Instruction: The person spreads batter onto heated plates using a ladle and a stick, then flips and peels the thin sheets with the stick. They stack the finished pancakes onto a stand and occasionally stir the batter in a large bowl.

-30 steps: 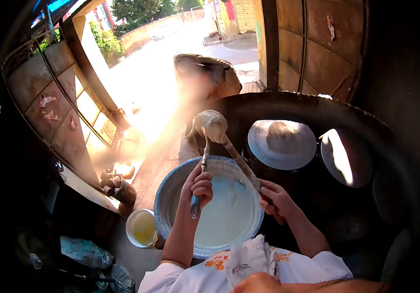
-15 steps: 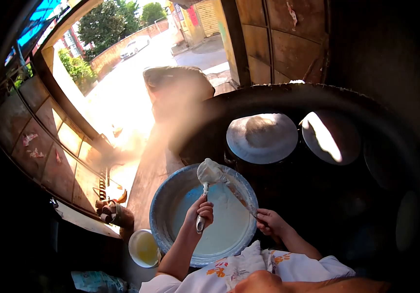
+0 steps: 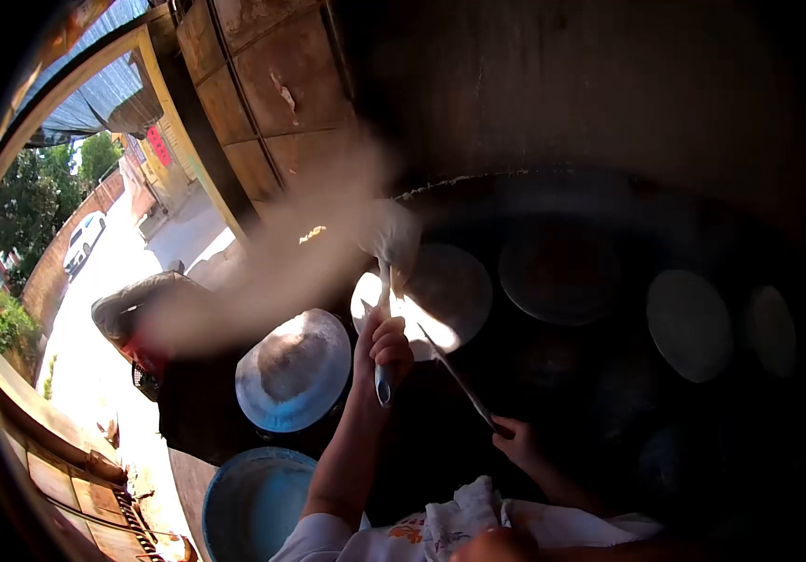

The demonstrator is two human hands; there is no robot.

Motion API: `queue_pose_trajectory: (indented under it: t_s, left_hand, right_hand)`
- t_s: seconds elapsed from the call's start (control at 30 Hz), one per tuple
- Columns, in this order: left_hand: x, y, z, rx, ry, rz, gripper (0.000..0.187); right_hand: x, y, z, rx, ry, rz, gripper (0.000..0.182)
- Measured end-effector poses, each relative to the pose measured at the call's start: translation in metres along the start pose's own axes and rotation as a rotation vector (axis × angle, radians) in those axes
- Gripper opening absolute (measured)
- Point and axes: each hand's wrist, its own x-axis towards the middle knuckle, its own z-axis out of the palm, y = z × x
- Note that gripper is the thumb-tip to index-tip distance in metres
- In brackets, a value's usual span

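My left hand (image 3: 390, 345) is closed around the metal handle of a ladle (image 3: 384, 281), held upright. Its bowl, at the top, looks pale and coated, though haze blurs it. In my right hand (image 3: 516, 440) is a long thin stick-like tool (image 3: 456, 372), slanting up and left towards the ladle. Both tools are over a sunlit round pan-like disc (image 3: 455, 295). A second pale round disc (image 3: 292, 371) lies left of my left forearm. At the lower left stands a wide blue-grey basin (image 3: 220, 496), partly hidden by my arm.
More round discs, one dark (image 3: 558, 272), one pale (image 3: 689, 325) and another pale (image 3: 770, 330), curve away to the right in shadow. A tiled wall (image 3: 272, 89) rises behind. Bright outdoor ground with a white car (image 3: 84, 241) shows at the left.
My view has turned right. Both hands have carried the ladle and the stick-like tool away from above the basin to over the round discs.
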Motion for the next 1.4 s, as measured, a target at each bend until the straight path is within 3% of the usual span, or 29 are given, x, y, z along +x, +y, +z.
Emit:
queue_pose_trajectory:
  t_s: [0.1, 0.17, 0.23, 0.3, 0.4, 0.5, 0.53, 0.63, 0.67, 0.7, 0.77, 0.83, 0.9, 0.97, 1.0, 1.07, 1.17, 1.2, 1.23, 1.27, 1.33, 1.4]
  left_hand:
    - [0.037, 0.012, -0.039, -0.229, 0.24, 0.001, 0.03]
    - [0.074, 0.029, -0.079, -0.193, 0.28, -0.052, 0.031]
    - [0.088, 0.045, -0.114, -0.062, 0.294, -0.088, 0.033]
    - [0.096, 0.05, -0.13, 0.048, 0.402, 0.004, 0.031]
    - [0.117, 0.082, -0.151, 0.212, 0.39, -0.016, 0.026]
    - [0.134, 0.11, -0.147, 0.701, 0.605, 0.142, 0.019]
    - [0.14, 0.106, -0.138, 0.888, 0.778, 0.196, 0.014]
    - [0.146, 0.146, -0.158, 1.322, 0.643, 0.112, 0.03]
    - [0.149, 0.163, -0.171, 1.434, 0.659, 0.131, 0.044]
    - [0.144, 0.173, -0.171, 1.484, 0.723, 0.137, 0.046]
    - [0.129, 0.189, -0.155, 1.459, 0.704, 0.089, 0.049]
    - [0.121, 0.193, -0.155, 1.476, 0.809, 0.147, 0.056]
    - [0.114, 0.203, -0.161, 1.559, 0.958, 0.174, 0.058]
    - [0.108, 0.224, -0.18, 1.778, 1.196, 0.239, 0.02]
    - [0.083, 0.269, -0.208, 1.963, 0.994, 0.305, 0.021]
    - [0.063, 0.29, -0.195, 2.525, 0.958, 0.425, 0.032]
    - [0.03, 0.281, -0.176, 2.272, 1.26, 0.188, 0.043]
    - [0.029, 0.282, -0.178, 2.237, 1.269, 0.167, 0.047]
    - [0.035, 0.27, -0.171, 2.371, 1.143, 0.34, 0.047]
    - [0.037, 0.261, -0.161, 2.193, 1.145, 0.343, 0.045]
    - [0.02, 0.285, -0.17, 2.209, 0.951, 0.534, 0.048]
    - [0.002, 0.212, -0.111, 1.777, 1.158, 0.369, 0.05]
  right_hand:
    - [0.043, 0.014, -0.034, 0.627, 0.076, 0.61, 0.039]
    - [0.092, 0.042, -0.014, 0.495, 0.213, 0.661, 0.036]
    - [0.1, 0.061, 0.013, 0.575, 0.269, 0.703, 0.036]
    - [0.101, 0.064, 0.031, 0.676, 0.277, 0.655, 0.039]
    - [0.128, 0.077, 0.057, 0.724, 0.278, 0.597, 0.04]
    - [0.138, 0.088, 0.066, -0.098, 0.465, 0.1, 0.039]
    - [0.147, 0.068, 0.056, -0.206, 0.326, 0.128, 0.038]
    - [0.204, 0.073, 0.081, -0.434, 0.23, 0.16, 0.035]
    - [0.22, 0.06, 0.071, -0.523, 0.269, 0.066, 0.031]
    - [0.212, 0.057, 0.032, -0.533, 0.279, -0.039, 0.03]
    - [0.174, 0.078, 0.029, -0.487, 0.268, -0.059, 0.032]
    - [0.158, 0.046, 0.047, -0.516, 0.146, 0.05, 0.038]
    - [0.191, 0.051, 0.074, -0.442, 0.186, -0.027, 0.042]
    - [0.22, 0.052, 0.069, -0.508, 0.199, -0.048, 0.036]
    - [0.22, 0.055, 0.054, -0.51, 0.241, -0.085, 0.034]
    - [0.204, 0.074, 0.03, -0.547, 0.34, -0.171, 0.029]
    - [0.188, 0.064, 0.065, -0.379, 0.211, -0.066, 0.025]
    - [0.201, 0.057, 0.079, -0.377, 0.206, -0.106, 0.026]
    - [0.219, 0.053, 0.087, -0.367, 0.175, -0.114, 0.026]
    - [0.232, 0.055, 0.078, -0.371, 0.198, -0.128, 0.026]
    - [0.242, 0.064, 0.048, -0.478, 0.213, -0.166, 0.026]
    - [0.224, 0.082, 0.034, -0.449, 0.198, -0.086, 0.028]
